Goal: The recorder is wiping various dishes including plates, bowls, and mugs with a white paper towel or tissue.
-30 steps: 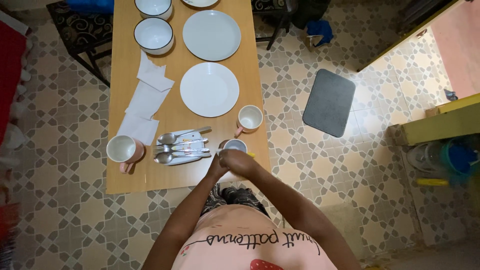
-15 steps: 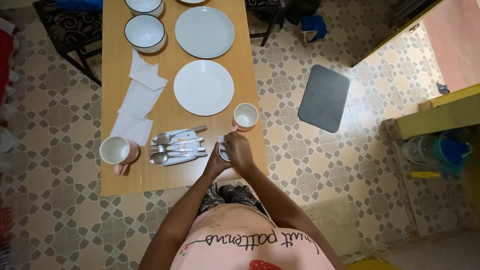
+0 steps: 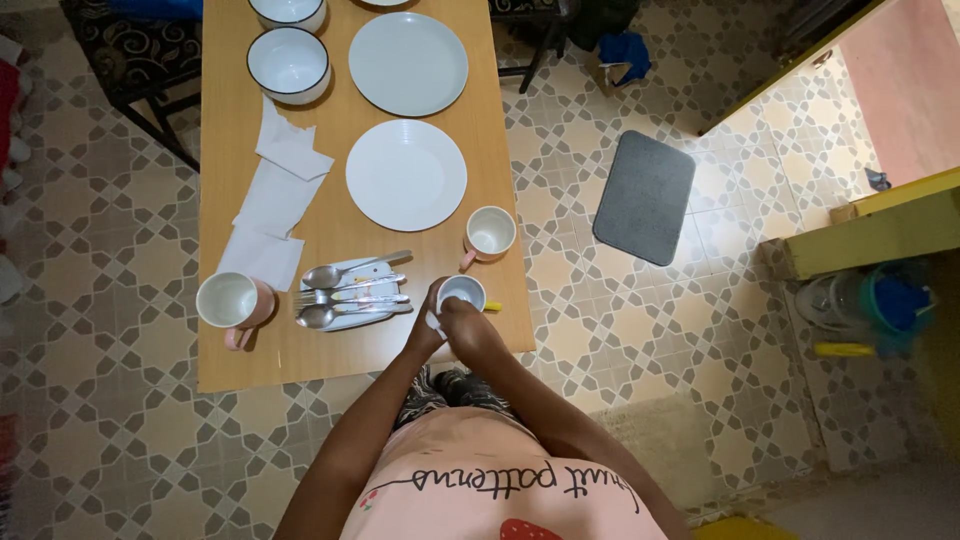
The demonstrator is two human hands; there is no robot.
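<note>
A small white cup (image 3: pixel 462 291) with a yellow handle sits at the near right edge of the wooden table (image 3: pixel 330 350). My left hand (image 3: pixel 424 332) grips its left side. My right hand (image 3: pixel 472 330) is pressed against its near side, and a scrap of white tissue (image 3: pixel 435 322) shows between the two hands. A pink mug (image 3: pixel 490 235) stands just beyond the cup. To the left of my hands, a small white tray (image 3: pixel 352 294) holds spoons and forks.
Two white plates (image 3: pixel 406 175) (image 3: pixel 407 63), two dark-rimmed bowls (image 3: pixel 288 63) and loose tissues (image 3: pixel 275 195) fill the table's far part. Another pink mug (image 3: pixel 228 300) stands near left. A grey mat (image 3: pixel 643 197) lies on the patterned floor, right; a chair (image 3: pixel 140 60) stands left.
My right hand, which covered the cup's mouth half a second ago, has drawn back toward me. The cup's white inside and yellow handle show again.
</note>
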